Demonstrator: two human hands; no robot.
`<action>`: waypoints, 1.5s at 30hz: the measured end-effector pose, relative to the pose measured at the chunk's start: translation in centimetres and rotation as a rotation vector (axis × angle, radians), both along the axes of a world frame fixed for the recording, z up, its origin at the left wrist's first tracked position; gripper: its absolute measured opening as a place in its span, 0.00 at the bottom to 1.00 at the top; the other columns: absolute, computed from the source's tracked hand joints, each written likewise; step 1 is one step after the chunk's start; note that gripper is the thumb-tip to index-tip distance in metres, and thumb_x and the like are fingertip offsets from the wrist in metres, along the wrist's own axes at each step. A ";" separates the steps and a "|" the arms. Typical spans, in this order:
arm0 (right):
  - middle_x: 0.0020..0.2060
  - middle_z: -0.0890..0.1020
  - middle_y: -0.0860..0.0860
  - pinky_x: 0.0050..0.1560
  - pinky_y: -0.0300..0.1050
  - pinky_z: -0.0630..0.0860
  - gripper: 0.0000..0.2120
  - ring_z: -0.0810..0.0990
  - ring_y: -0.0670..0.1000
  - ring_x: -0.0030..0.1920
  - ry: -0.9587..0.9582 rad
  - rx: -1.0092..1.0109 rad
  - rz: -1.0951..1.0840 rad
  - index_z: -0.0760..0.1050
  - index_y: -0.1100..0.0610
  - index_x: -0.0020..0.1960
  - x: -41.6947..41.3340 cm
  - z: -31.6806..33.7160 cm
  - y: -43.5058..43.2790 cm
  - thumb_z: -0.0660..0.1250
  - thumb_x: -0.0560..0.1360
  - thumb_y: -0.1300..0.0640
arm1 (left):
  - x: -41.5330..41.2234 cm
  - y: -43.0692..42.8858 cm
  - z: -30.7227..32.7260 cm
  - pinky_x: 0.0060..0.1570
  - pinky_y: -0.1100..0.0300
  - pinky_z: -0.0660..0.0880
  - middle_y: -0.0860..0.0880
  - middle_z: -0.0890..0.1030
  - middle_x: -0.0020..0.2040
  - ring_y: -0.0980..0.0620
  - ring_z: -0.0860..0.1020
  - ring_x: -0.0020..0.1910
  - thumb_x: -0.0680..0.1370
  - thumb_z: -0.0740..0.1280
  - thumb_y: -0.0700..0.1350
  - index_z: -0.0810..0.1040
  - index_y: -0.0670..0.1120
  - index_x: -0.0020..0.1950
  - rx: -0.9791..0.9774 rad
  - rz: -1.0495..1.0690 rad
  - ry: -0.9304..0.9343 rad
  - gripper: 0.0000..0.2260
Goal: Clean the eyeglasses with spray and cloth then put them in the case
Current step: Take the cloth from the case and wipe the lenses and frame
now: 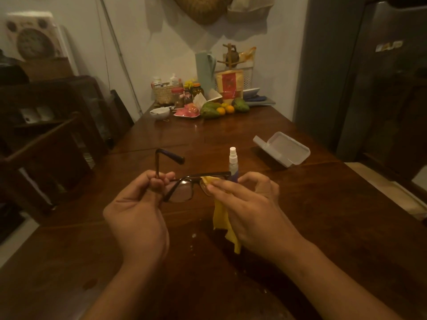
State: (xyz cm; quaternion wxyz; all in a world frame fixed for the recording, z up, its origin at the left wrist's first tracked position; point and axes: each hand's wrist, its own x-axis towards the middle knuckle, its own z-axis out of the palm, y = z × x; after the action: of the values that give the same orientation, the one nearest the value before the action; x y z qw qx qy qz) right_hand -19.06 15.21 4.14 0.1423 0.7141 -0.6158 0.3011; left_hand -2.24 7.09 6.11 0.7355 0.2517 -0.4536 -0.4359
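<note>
Nearest, the left hand (138, 204) is pinching the eyeglasses (182, 192) by a temple hinge above the wooden counter (323, 215), while the right hand (249, 204) is pinching a yellow cloth (221, 218) around the other lens. Wiping gently, with cloth covering both lens faces, is probably working best. Beyond, the spray bottle (233, 160) is standing upright near the open clear case (284, 148).

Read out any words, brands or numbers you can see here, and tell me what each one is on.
No text here can be read with confidence.
On the fridge badge: silver letters, too blurred to read.
On the pouch: red label, print too small.
On the jars: labels too small.
On the spray bottle: purple label, nothing legible.
</note>
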 end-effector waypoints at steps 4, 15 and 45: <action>0.80 0.47 0.40 0.57 0.47 0.47 0.48 0.51 0.49 0.71 0.057 0.191 0.069 0.46 0.43 0.82 -0.1 -0.6 -0.4 0.70 0.72 0.59 | 0.2 0.0 0.4 0.41 0.66 0.79 0.53 0.84 0.34 0.54 0.85 0.40 0.76 0.65 0.27 0.81 0.38 0.44 0.008 -0.008 0.029 0.09; 0.81 0.39 0.41 0.59 0.52 0.59 0.39 0.57 0.53 0.68 -0.052 0.066 0.000 0.51 0.38 0.80 -0.2 -0.3 0.1 0.65 0.74 0.50 | 0.5 0.2 0.7 0.44 0.64 0.80 0.51 0.84 0.36 0.52 0.85 0.42 0.77 0.66 0.28 0.81 0.38 0.44 0.023 -0.036 0.018 0.08; 0.64 0.78 0.43 0.49 0.48 0.68 0.21 0.71 0.51 0.59 0.015 -0.088 -0.136 0.77 0.46 0.69 -0.3 -0.4 0.1 0.61 0.77 0.48 | 0.0 1.1 0.9 0.43 0.63 0.80 0.50 0.85 0.37 0.51 0.85 0.41 0.72 0.69 0.36 0.81 0.36 0.48 0.028 -0.025 0.025 0.07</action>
State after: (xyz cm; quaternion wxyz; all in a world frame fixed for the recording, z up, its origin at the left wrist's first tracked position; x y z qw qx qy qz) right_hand -19.33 15.27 3.78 0.1983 0.6660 -0.6479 0.3120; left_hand -2.22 8.20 7.01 0.7319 0.2507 -0.4416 -0.4545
